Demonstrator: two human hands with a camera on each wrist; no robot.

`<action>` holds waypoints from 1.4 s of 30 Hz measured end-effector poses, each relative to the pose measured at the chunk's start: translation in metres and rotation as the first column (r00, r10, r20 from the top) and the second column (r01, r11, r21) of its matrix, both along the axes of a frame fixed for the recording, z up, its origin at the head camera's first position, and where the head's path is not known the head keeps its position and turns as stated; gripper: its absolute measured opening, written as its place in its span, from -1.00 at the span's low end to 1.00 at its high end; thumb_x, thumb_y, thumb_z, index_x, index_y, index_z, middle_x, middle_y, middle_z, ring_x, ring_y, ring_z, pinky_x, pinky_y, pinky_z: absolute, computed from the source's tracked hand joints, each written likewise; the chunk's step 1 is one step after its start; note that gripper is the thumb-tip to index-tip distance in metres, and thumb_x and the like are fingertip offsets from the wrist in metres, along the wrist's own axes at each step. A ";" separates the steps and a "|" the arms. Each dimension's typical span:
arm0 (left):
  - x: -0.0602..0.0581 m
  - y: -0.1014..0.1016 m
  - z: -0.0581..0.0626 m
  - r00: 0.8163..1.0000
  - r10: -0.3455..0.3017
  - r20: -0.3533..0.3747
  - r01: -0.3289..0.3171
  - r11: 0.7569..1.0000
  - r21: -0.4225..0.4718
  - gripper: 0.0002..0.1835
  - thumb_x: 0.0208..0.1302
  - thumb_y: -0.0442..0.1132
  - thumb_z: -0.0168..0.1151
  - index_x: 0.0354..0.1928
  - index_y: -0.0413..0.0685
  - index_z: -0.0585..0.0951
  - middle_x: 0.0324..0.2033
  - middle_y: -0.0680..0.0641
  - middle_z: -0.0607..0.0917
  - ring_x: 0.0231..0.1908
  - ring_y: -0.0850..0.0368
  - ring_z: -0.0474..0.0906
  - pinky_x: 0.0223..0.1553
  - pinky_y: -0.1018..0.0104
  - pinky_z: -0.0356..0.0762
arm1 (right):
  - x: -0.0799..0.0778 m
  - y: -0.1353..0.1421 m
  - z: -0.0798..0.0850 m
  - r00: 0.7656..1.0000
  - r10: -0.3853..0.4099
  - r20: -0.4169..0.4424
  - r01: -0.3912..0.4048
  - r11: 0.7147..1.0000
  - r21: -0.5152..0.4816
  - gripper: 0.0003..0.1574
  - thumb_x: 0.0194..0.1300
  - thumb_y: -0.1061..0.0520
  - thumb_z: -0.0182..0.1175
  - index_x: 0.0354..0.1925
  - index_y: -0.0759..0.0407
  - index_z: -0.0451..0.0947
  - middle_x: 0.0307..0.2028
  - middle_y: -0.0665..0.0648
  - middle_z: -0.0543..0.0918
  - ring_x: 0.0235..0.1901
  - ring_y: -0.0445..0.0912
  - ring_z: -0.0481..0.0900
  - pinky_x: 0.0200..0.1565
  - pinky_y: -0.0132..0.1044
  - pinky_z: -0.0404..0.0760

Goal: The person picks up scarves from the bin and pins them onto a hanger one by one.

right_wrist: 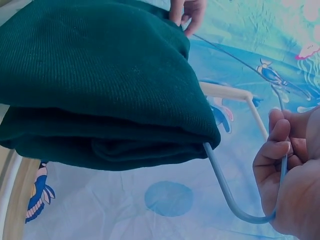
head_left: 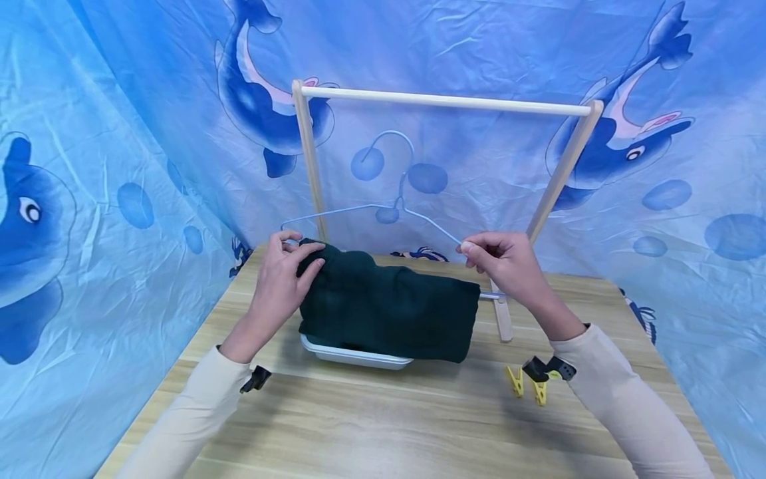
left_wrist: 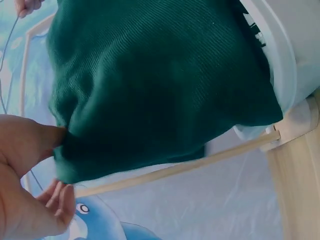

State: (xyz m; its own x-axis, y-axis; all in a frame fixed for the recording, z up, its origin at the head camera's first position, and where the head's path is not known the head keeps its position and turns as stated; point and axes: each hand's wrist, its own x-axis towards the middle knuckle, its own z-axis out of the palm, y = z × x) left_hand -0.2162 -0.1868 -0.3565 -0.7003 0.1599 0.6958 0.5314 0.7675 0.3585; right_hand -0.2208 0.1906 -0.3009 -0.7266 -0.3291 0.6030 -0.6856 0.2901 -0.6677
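Note:
A dark green ribbed cloth [head_left: 389, 303] hangs folded over the lower bar of a pale blue wire hanger [head_left: 399, 203]. With thumb and fingers, my left hand [head_left: 281, 276] pinches the cloth's upper left corner. On the other side, my right hand [head_left: 505, 263] grips the hanger's right shoulder. In the right wrist view the hanger's bent end [right_wrist: 235, 210] comes out of the folded cloth [right_wrist: 110, 70] and curves up to the fingers of the right hand [right_wrist: 285, 160]. The hanger's hook points up, apart from the rack.
Under the cloth stands a white plastic tray [head_left: 362, 359], partly hidden. Behind the hanger is a wooden rack [head_left: 443, 100] with a white top rail. Two yellow clothespins [head_left: 540, 392] lie on the wooden table [head_left: 371, 419] near the right wrist. Blue dolphin-print curtains [head_left: 120, 100] surround the table.

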 end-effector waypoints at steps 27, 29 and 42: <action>-0.015 0.112 0.010 0.937 -0.348 0.020 0.321 0.837 -0.443 -0.68 0.31 0.06 0.37 -0.04 0.06 0.81 -0.13 0.04 0.79 -0.11 0.06 0.56 -0.15 0.17 0.39 | 0.005 -0.004 0.003 1.000 -0.026 -0.002 0.026 1.000 -0.004 -0.84 0.42 0.36 0.22 -0.26 0.39 0.74 -0.55 0.16 0.64 -0.59 -0.06 0.49 -0.50 -0.38 0.52; -0.018 0.112 0.008 0.929 -0.371 0.004 0.339 0.844 -0.415 -0.75 0.29 0.00 0.39 -0.10 0.08 0.83 -0.20 0.07 0.78 -0.17 0.08 0.55 -0.23 0.22 0.36 | 0.005 -0.005 0.002 1.000 -0.019 0.003 0.019 1.000 -0.002 -0.83 0.43 0.35 0.22 -0.26 0.37 0.75 -0.55 0.16 0.64 -0.58 -0.03 0.49 -0.50 -0.39 0.51; -0.029 0.119 0.009 0.816 -0.533 -0.222 0.434 0.820 -0.373 -0.86 0.20 -0.19 0.48 -0.20 0.01 0.81 -0.27 0.06 0.76 -0.14 0.09 0.57 -0.16 0.21 0.41 | 0.002 -0.009 -0.006 0.998 0.054 0.022 -0.054 0.998 0.018 -0.81 0.45 0.34 0.19 -0.26 0.38 0.73 -0.53 0.17 0.63 -0.58 -0.09 0.48 -0.49 -0.38 0.52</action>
State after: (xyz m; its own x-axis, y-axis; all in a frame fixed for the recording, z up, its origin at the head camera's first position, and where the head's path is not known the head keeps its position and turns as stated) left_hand -0.2456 -0.0678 -0.3475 -0.2368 0.6493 0.7227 0.9035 0.4207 -0.0819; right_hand -0.2185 0.1815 -0.3073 -0.7201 -0.3791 0.5812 -0.6863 0.2653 -0.6772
